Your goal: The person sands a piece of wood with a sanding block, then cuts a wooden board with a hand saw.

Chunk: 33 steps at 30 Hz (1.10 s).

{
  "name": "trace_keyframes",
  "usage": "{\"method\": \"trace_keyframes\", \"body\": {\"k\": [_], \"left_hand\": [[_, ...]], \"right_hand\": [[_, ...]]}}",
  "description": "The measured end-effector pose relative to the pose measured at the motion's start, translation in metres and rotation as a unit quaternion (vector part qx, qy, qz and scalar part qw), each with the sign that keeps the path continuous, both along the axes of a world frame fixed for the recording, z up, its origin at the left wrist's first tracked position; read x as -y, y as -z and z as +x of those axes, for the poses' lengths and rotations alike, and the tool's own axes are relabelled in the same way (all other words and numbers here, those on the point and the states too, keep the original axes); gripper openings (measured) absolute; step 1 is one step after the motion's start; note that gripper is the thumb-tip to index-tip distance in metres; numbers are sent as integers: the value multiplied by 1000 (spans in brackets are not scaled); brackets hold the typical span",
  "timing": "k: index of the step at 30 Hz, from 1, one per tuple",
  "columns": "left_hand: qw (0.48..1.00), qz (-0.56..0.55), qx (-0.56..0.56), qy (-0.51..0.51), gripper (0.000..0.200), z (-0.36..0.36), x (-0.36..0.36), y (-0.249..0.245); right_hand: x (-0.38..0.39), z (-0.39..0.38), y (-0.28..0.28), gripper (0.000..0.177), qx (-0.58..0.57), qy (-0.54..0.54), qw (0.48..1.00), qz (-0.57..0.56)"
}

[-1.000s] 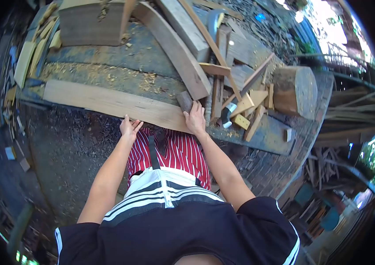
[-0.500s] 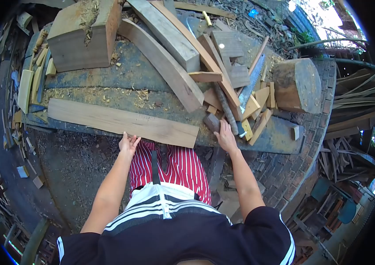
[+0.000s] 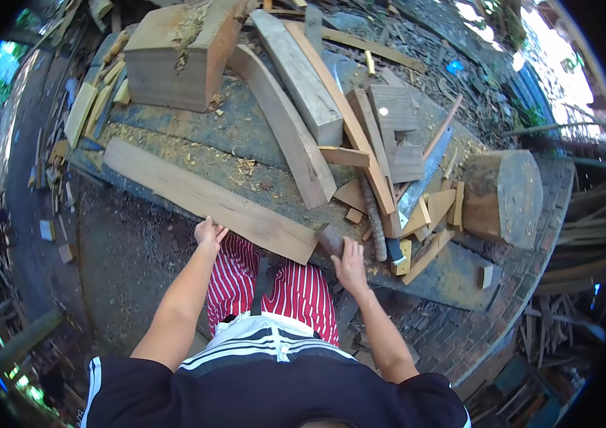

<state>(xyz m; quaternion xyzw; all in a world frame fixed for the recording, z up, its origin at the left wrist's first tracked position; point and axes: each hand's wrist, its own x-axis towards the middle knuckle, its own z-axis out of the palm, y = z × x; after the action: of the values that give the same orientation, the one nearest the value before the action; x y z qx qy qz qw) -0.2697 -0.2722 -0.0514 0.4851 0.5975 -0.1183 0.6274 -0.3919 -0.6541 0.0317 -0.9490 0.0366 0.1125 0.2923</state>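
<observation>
We had our left hand (image 3: 210, 232) at the near edge of the long board (image 3: 210, 200), its fingers drawn together with the rim of the wood pinched between them and the thumb. The board lay flat and slantwise along the near side of the counter (image 3: 167, 123), just above our striped trousers (image 3: 310, 296).

Our right hand (image 3: 349, 260) was partly closed, thumb and bent fingers about the near end of a dark wooden block (image 3: 330, 240). That block sat right by the board's right end; we could not tell whether the two touched.

Beyond the board we saw wood shavings (image 3: 246, 168) scattered over the surface, and past them a curved plank (image 3: 285, 132) that pointed down toward the dark block. Beside it lay a grey squared beam (image 3: 299, 78), with a long reddish batten (image 3: 342, 107) on its right. A ribbed rod (image 3: 371, 217) rested near our right fingers, and close to its lower end stood a yellow block (image 3: 401, 257). Farther right, a saw (image 3: 428, 171) lay slanted among offcuts, and a thick log section (image 3: 499, 194) stood near the counter's right end. A big squared timber (image 3: 167, 78) occupied the far left part.
</observation>
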Motion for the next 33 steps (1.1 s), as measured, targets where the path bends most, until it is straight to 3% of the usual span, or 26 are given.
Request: {"method": "trace_keyframes", "body": {"k": [2,6,9,10,11,13,18,26,33], "left_hand": [[998,58,6,-3,31,1,18,-6],[998,52,-18,36,47,-16,53,-19],[1000,-19,5,23,39,-22,74,-39],[999,-23,9,40,35,-28,74,-27],[1000,-19,6,19,18,-35,72,-8],[998,-54,31,12,14,-33,73,-2],[985,-142,73,-61,13,-32,96,2],[985,-137,65,-79,25,-55,113,-7],[979,-153,89,-99,18,-72,103,-10]], "right_hand": [[-13,9,-4,60,4,-17,1000,20],[-31,32,-10,58,-17,-79,995,54],[-38,44,-6,58,-34,-85,995,45],[-39,48,-5,58,-32,-83,995,47],[-39,50,-4,59,-43,-67,996,36],[-42,53,3,57,-23,-46,998,23],[-34,40,9,61,-25,-70,997,-14],[-38,43,-28,58,-35,-83,996,-19],[-29,54,-1,59,-26,-127,991,11]]}}
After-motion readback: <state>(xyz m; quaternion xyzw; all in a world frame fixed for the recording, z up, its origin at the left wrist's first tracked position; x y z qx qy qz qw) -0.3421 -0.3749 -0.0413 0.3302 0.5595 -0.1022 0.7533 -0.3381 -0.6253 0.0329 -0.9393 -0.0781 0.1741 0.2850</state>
